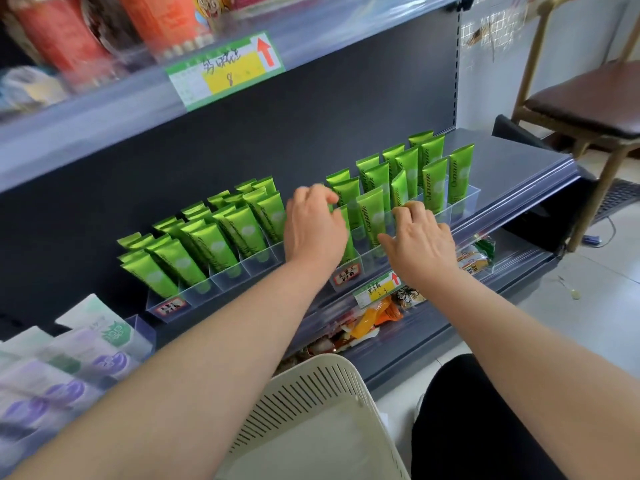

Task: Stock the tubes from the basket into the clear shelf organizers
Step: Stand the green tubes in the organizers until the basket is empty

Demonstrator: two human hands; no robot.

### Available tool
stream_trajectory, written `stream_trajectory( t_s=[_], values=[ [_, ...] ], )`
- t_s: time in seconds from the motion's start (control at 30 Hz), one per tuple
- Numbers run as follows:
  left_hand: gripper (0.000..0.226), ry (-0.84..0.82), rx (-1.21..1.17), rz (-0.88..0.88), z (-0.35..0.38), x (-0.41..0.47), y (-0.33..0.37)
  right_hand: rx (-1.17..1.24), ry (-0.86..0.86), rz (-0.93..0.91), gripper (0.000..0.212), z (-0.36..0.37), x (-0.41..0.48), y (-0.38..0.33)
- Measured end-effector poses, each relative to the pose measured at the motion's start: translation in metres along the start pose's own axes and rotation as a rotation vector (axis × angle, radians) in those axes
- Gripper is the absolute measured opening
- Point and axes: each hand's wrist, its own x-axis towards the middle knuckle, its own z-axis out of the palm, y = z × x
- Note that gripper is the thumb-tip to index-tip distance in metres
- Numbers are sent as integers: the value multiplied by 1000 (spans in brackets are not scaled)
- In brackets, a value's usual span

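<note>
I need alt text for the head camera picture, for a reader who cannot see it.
Two bare hands, the left hand and right hand, reach into the right clear organizer among upright green tubes on a dark shelf. A second organizer of tubes stands to the left; the cream basket below looks empty.

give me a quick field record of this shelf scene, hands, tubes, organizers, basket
left hand: at the left end of the right organizer, fingers curled among the tubes; whether it grips one is hidden
right hand: fingertips on the right organizer's front row
green tubes: standing caps down, leaning back in rows
left organizer: clear, looks full
right organizer: clear, mostly filled
basket: cream, slotted wall, below the shelf; visible part holds no tubes
</note>
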Motion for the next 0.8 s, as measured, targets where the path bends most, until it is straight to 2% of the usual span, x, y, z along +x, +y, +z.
stream_trajectory(
  t_s=[0.13, 0.3, 0.37, 0.57, 0.8],
  values=[
    [12, 69, 3, 156, 1, 35, 37, -28, 13, -27, 48, -2, 0, 5],
    [27, -282, 310, 224, 24, 63, 61, -57, 24, -77, 44, -3, 0, 11],
    [28, -338, 366, 206, 32, 68, 65, -65, 29, -92, 42, -4, 0, 13],
    [20, -248, 251, 185, 27, 68, 61, -67, 60, -103, 38, -5, -2, 11],
    [26, -67, 143, 163, -7, 53, 9, -83, 21, -129, 37, -8, -19, -9]
  ],
)
